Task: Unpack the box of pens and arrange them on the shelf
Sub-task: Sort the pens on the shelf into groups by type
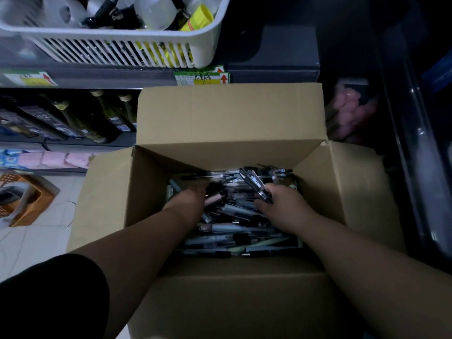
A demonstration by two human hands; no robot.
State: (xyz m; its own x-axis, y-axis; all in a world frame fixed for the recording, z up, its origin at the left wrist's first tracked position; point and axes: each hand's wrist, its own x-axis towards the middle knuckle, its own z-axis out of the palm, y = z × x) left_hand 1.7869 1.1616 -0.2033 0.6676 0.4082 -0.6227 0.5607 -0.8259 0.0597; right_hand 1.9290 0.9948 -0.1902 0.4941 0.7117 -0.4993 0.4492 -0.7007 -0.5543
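Pens (241, 216) lie loose in the open cardboard box (230, 116), light, stiff and slippery, so bundles gripped mid-barrel seem safest; the right hand (281, 206) clasps several, while the left hand (189, 198) fingers are hidden among them.

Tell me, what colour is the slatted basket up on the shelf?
White. The basket shows in the head view, at the top left above the open cardboard box.

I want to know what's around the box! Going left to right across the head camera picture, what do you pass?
Orange basket on the floor → left hand → bunch of pens → right hand → right box flap.
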